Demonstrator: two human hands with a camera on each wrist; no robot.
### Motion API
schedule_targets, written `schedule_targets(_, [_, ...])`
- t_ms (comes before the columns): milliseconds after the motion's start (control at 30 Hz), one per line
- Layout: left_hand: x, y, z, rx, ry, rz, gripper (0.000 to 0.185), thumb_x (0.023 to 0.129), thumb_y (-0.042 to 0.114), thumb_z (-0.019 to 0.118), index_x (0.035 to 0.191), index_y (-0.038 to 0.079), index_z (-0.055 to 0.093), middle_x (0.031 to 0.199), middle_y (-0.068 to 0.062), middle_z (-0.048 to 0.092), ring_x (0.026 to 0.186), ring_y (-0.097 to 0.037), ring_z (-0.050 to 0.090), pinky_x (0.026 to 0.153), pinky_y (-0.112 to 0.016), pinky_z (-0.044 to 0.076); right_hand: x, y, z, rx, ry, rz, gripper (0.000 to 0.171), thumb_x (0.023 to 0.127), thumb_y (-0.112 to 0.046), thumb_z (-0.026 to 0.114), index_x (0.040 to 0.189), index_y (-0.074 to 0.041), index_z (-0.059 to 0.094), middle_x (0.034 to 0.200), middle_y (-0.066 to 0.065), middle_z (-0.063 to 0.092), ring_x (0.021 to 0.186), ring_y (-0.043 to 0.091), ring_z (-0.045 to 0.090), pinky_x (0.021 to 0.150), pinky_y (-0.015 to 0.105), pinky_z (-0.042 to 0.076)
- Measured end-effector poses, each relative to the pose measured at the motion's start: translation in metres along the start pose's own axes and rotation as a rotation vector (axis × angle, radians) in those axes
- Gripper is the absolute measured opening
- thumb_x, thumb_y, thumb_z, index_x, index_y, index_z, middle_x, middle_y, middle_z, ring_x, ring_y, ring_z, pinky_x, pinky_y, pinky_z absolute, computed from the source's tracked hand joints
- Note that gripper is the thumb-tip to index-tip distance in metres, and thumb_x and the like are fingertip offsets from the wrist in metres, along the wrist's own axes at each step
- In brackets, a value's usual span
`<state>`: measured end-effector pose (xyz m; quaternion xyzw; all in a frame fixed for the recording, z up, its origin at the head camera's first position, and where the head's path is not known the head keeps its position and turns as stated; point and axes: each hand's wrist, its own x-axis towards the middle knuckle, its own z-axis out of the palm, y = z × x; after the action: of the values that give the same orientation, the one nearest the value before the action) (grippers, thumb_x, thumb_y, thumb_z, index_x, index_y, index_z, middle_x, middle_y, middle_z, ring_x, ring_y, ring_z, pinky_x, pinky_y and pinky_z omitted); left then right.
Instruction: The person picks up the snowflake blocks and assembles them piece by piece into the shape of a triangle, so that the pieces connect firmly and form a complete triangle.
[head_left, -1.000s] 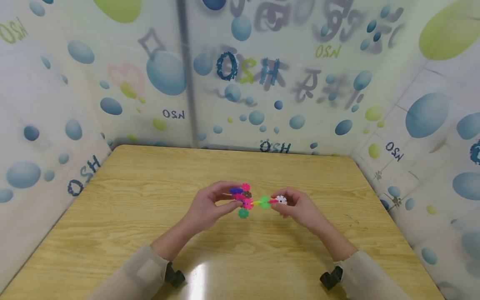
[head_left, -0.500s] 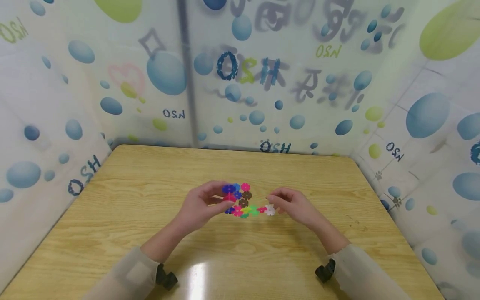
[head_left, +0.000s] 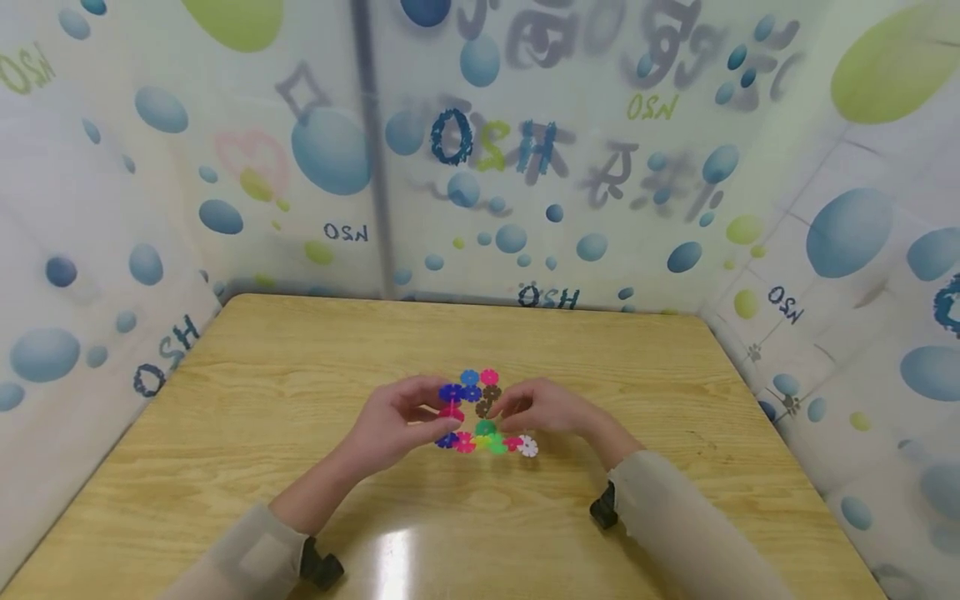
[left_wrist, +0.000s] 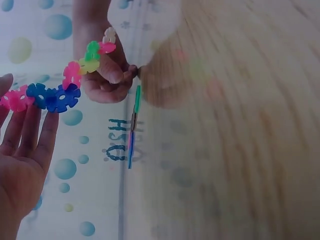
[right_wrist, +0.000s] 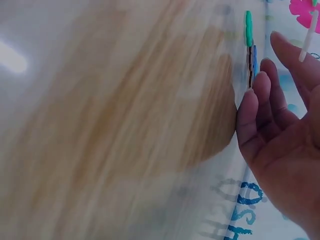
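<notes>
A flat structure of small coloured interlocking discs [head_left: 480, 408] sits between my two hands, just above the wooden table [head_left: 262, 400]. It has blue, pink and brown discs at the top and a lower row ending in a white disc [head_left: 528, 447]. My left hand [head_left: 442, 412] pinches its left side at the blue and pink discs [left_wrist: 47, 97]. My right hand [head_left: 502, 412] grips its middle with curled fingers, also seen in the left wrist view [left_wrist: 107, 77]. In the right wrist view, my right hand's fingers [right_wrist: 272, 100] lie next to discs seen edge-on [right_wrist: 249, 45].
Sheets printed with blue and green bubbles [head_left: 330, 150] wall the table on the left, back and right. The table's back edge [head_left: 465, 300] meets them. A bright glare patch [head_left: 393, 554] lies on the wood near me. Black wrist mounts [head_left: 603, 508] sit on both sleeves.
Both hands have come down and closer together. My right hand has slid left from the white end disc to the structure's middle. The structure has turned, with the white disc now low.
</notes>
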<state>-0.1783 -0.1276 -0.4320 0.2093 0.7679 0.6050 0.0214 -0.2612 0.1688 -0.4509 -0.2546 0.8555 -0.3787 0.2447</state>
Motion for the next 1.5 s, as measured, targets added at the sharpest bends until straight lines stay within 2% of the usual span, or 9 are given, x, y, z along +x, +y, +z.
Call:
schedule_targets(267, [-0.001, -0.004, 0.001, 0.016, -0.014, -0.022, 0.036, 0.096, 0.016, 0.087, 0.130, 0.012, 0.073, 0.120, -0.016, 0.076, 0.103, -0.022, 0.079, 0.087, -0.027, 0.067, 0.013, -0.011, 0.008, -0.048, -0.079, -0.009, 0.025, 0.103, -0.020, 0.078, 0.126, -0.026, 0.082, 0.102, -0.002, 0.072, 0.087, 0.017, 0.060, 0.080, 0.032, 0.053])
schedule_targets(500, [0.000, -0.006, 0.002, 0.000, -0.026, -0.030, 0.037, 0.097, 0.017, 0.086, 0.131, 0.014, 0.071, 0.118, -0.014, 0.077, 0.105, -0.025, 0.079, 0.087, -0.029, 0.067, 0.014, -0.014, 0.009, -0.107, -0.076, -0.010, 0.023, 0.101, -0.012, 0.079, 0.122, -0.021, 0.079, 0.106, -0.002, 0.070, 0.093, 0.017, 0.060, 0.086, 0.033, 0.055])
schedule_targets(633, [0.000, -0.005, 0.007, -0.040, -0.044, -0.029, 0.039, 0.098, 0.014, 0.085, 0.134, 0.013, 0.069, 0.120, -0.017, 0.076, 0.103, -0.023, 0.080, 0.086, -0.031, 0.068, 0.007, -0.009, 0.005, -0.042, -0.059, 0.017, 0.019, 0.099, -0.011, 0.080, 0.117, -0.018, 0.075, 0.109, 0.000, 0.072, 0.099, 0.018, 0.064, 0.091, 0.036, 0.056])
schedule_targets(733, [0.000, -0.005, 0.010, -0.055, -0.053, 0.004, 0.037, 0.098, 0.010, 0.084, 0.132, 0.012, 0.069, 0.124, -0.023, 0.073, 0.103, -0.022, 0.080, 0.085, -0.031, 0.068, 0.000, -0.004, 0.001, -0.003, -0.022, 0.025, 0.014, 0.100, -0.015, 0.079, 0.114, -0.018, 0.074, 0.109, -0.001, 0.073, 0.098, 0.018, 0.066, 0.090, 0.036, 0.058])
schedule_targets(933, [0.002, -0.001, 0.016, -0.032, -0.062, 0.077, 0.036, 0.098, 0.006, 0.082, 0.131, 0.009, 0.068, 0.127, -0.020, 0.069, 0.104, -0.022, 0.079, 0.087, -0.031, 0.067, -0.022, -0.004, -0.011, 0.090, 0.113, -0.039, 0.022, 0.106, -0.018, 0.074, 0.126, -0.010, 0.076, 0.106, 0.002, 0.075, 0.095, 0.024, 0.070, 0.087, 0.043, 0.062])
schedule_targets(1067, [0.003, 0.000, 0.020, -0.024, -0.051, 0.064, 0.037, 0.099, 0.007, 0.081, 0.133, 0.008, 0.066, 0.128, -0.019, 0.069, 0.104, -0.020, 0.079, 0.086, -0.029, 0.067, -0.038, -0.013, -0.014, 0.214, 0.180, -0.083, 0.029, 0.108, -0.020, 0.072, 0.133, -0.005, 0.074, 0.110, 0.012, 0.077, 0.098, 0.034, 0.076, 0.095, 0.056, 0.065])
schedule_targets(1133, [0.003, 0.000, 0.022, -0.030, -0.049, 0.053, 0.038, 0.099, 0.006, 0.081, 0.134, 0.009, 0.065, 0.129, -0.020, 0.069, 0.104, -0.021, 0.080, 0.084, -0.029, 0.067, -0.044, -0.019, -0.014, 0.269, 0.206, -0.100, 0.030, 0.109, -0.020, 0.071, 0.134, -0.005, 0.074, 0.112, 0.017, 0.077, 0.100, 0.038, 0.077, 0.097, 0.058, 0.064])
schedule_targets(1233, [0.003, 0.000, 0.026, -0.043, -0.051, 0.064, 0.040, 0.099, 0.004, 0.080, 0.135, 0.008, 0.064, 0.130, -0.021, 0.069, 0.104, -0.021, 0.080, 0.083, -0.030, 0.067, -0.053, -0.028, -0.012, 0.354, 0.221, -0.115, 0.032, 0.109, -0.020, 0.071, 0.137, -0.004, 0.073, 0.117, 0.020, 0.076, 0.102, 0.041, 0.078, 0.098, 0.055, 0.065])
schedule_targets(1500, [0.005, 0.002, 0.037, -0.041, -0.057, 0.108, 0.036, 0.099, 0.001, 0.080, 0.132, 0.005, 0.065, 0.128, -0.027, 0.072, 0.102, -0.012, 0.081, 0.082, -0.028, 0.067, -0.067, -0.041, -0.002, 0.519, 0.192, -0.116, 0.042, 0.107, -0.019, 0.074, 0.144, -0.002, 0.068, 0.128, 0.014, 0.077, 0.103, 0.025, 0.083, 0.097, 0.044, 0.066])
